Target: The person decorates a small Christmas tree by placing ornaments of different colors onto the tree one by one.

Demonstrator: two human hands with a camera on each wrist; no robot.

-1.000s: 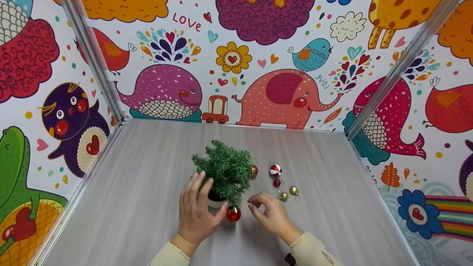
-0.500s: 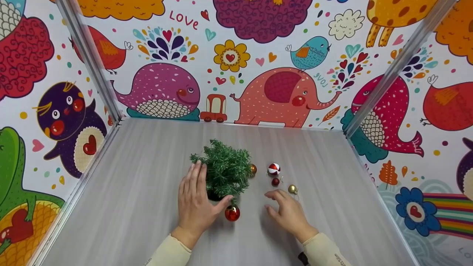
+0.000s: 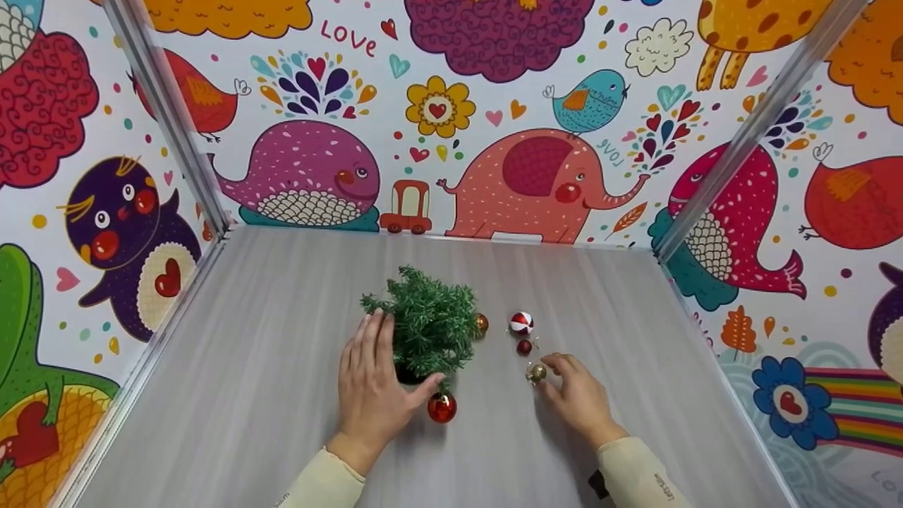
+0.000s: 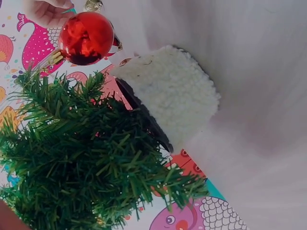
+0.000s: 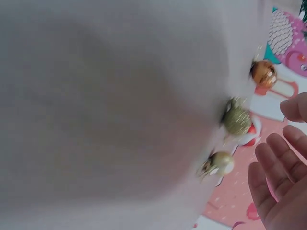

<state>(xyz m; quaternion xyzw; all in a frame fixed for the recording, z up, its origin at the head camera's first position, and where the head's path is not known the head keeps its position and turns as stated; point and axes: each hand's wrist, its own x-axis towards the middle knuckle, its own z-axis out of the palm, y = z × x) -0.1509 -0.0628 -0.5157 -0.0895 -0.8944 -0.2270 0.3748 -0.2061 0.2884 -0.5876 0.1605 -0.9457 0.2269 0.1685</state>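
Head view — your left hand (image 3: 372, 381) spread beside tree (image 3: 434, 321); right hand (image 3: 580, 396) parted at glittery bauble (image 3: 537, 372): likely pick-up — pinch next.

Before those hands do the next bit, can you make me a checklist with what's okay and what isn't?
1. Bushy green artificial tree upright in its white, rough-textured pot: ok.
2. Shiny red round bauble hanging on the tree: ok.
3. Left hand touching the pot: cannot tell, any contact is hidden.
4. Right hand near the glittery gold round bauble: ok, very close.
5. Glittery gold round bauble firmly gripped: not ok, the fingers aren't closed round it.
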